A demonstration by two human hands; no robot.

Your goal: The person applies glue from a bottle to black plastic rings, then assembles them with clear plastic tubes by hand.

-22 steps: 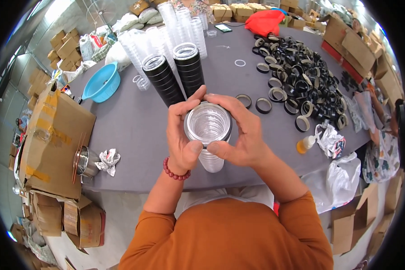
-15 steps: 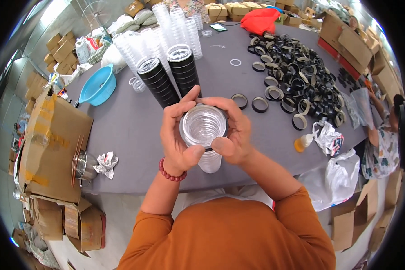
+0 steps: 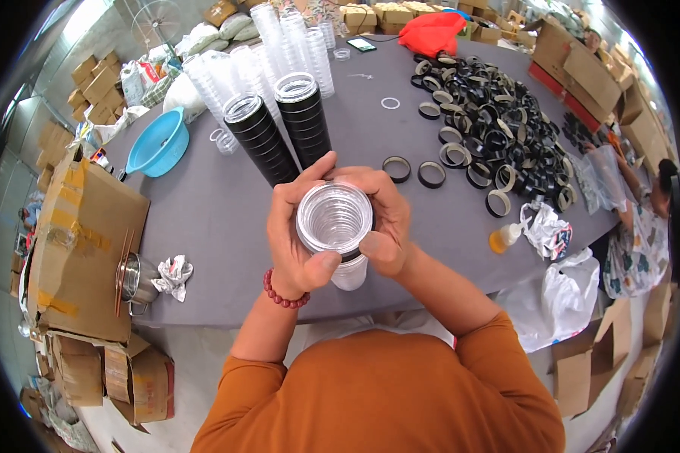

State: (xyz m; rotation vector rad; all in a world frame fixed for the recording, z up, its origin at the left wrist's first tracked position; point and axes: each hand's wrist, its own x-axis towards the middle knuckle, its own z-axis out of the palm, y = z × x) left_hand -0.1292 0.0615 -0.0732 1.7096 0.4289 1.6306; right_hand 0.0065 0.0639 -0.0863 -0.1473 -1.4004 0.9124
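A stack of clear plastic cups (image 3: 334, 215) stands upright at the table's near side, its round open top facing me. My left hand (image 3: 288, 230), with a red bead bracelet on the wrist, wraps the stack's left side. Around the right side curls my right hand (image 3: 392, 219). Both thumbs press near the front of the rim, and the far fingers meet behind it. A black ring (image 3: 351, 257) shows around the stack just under the top rim, partly hidden by the hands. Beyond stand two stacks of black-banded cups, a left one (image 3: 262, 143) and a right one (image 3: 304, 121).
Loose black rings (image 3: 498, 121) make a large pile at the right. Tall clear cup stacks (image 3: 211, 83), a blue basin (image 3: 158, 143) and a cardboard box (image 3: 90, 249) stand left. A small yellow bottle (image 3: 504, 238) sits front right. Another person's arm (image 3: 628, 177) reaches in at the far right.
The black ring sits lower on the stack, so more of the clear rim stands above it. Both hands keep their hold, thumbs slightly lower. The whole view has shifted a little.
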